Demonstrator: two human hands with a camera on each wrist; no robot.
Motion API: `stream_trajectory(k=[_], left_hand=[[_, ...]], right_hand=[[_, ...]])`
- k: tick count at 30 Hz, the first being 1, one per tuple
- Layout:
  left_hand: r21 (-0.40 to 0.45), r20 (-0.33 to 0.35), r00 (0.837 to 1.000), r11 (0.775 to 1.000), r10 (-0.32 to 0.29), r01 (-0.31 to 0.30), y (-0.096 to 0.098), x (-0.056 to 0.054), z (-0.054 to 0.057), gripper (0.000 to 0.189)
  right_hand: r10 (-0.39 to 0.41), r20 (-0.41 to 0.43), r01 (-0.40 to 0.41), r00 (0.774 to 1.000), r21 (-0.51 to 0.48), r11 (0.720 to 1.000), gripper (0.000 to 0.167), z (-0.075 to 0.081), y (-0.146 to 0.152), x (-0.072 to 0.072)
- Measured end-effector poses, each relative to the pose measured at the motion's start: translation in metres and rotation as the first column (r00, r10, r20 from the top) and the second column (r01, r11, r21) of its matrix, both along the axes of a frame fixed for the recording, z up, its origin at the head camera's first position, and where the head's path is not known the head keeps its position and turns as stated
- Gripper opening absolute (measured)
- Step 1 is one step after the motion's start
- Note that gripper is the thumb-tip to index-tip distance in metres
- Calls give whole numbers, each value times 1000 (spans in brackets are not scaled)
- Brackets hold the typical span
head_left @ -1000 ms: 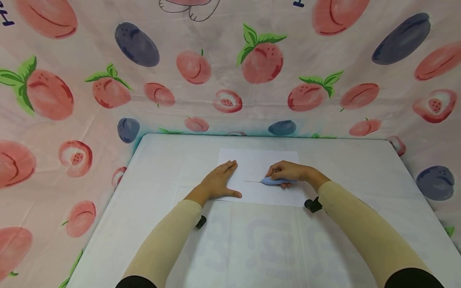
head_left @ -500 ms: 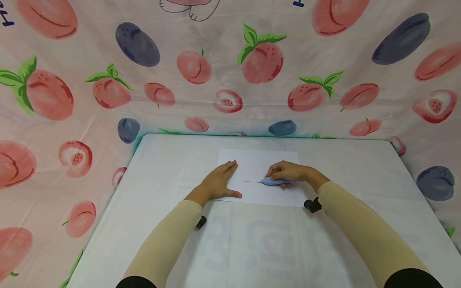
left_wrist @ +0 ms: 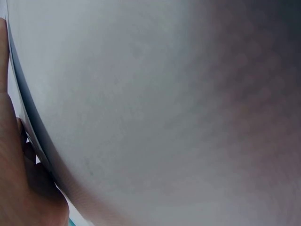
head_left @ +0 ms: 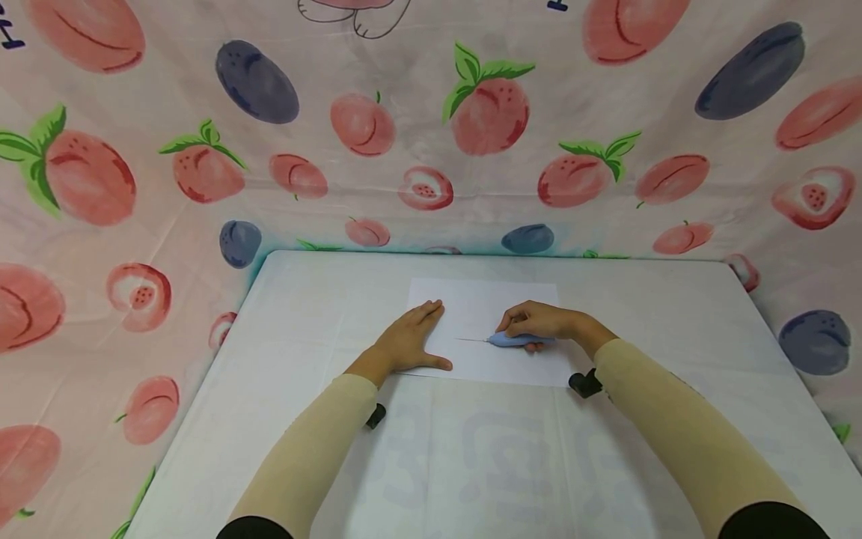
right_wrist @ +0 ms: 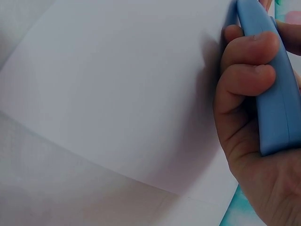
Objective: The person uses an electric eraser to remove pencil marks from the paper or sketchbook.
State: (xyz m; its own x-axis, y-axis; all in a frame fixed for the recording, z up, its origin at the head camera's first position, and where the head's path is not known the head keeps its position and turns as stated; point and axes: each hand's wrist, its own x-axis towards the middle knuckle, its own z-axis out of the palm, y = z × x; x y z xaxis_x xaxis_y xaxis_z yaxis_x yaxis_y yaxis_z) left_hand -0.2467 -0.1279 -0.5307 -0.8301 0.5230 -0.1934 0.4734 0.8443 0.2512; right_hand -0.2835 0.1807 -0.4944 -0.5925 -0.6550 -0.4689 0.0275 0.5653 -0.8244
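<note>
A white sheet of paper (head_left: 485,299) lies flat on the table. My left hand (head_left: 404,337) rests on its left side, fingers straight and thumb spread out to the right. In the left wrist view the hand (left_wrist: 19,179) shows only at the left border. My right hand (head_left: 539,320) grips a blue, tapered plastic-handled tool (head_left: 515,339) over the right half of the sheet. A thin dark line (head_left: 469,340) extends left from the tool's pointed front. In the right wrist view, fingers curl round the blue handle (right_wrist: 275,103); its tip is out of frame there.
The paper lies on a white-covered table (head_left: 323,314). Behind and to the left hangs a pink cloth (head_left: 397,60) printed with fruit. Black wrist devices (head_left: 584,384) sit under the forearms near the sheet's front edge.
</note>
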Motion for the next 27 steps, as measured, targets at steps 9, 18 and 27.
stream_trajectory(k=[9,18,27], left_hand=[[-3,6,1000,1000,5,-5,0,0,3,118],[7,1,1000,1000,1,-1,1,0,3,118],[13,8,1000,1000,4,-5,0,1,3,119]], right_hand=[[-7,14,7,1000,2,1000,24,0,-1,-1],[-4,2,4,1000,11,1000,25,-1,-2,-1],[1,-1,-1,1000,6,1000,24,2,-2,0]])
